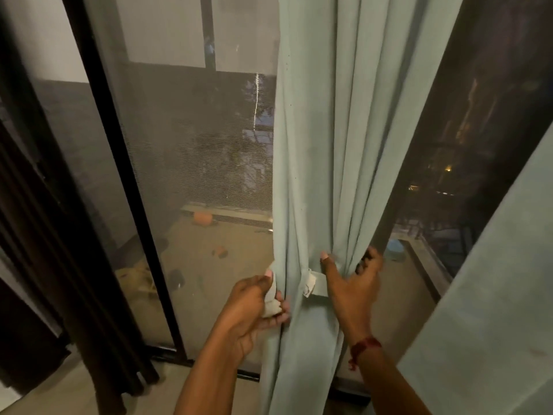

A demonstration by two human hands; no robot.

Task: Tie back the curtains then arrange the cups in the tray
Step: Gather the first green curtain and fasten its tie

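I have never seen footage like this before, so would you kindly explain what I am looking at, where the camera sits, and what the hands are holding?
There is no machine here: the single picture comes from a wide-angle camera worn on a person's head, looking forward and down at their own two bare hands.

In front hangs a pale green curtain, gathered into folds before a dark-framed mesh screen door that opens onto a balcony at night.

The left hand pinches one end of a pale fabric tie-back at the curtain's left edge. The right hand, with a red thread on its wrist, presses the other end against the front, fingers curled round the right edge. The band is not fastened yet.

No cups or tray are visible.
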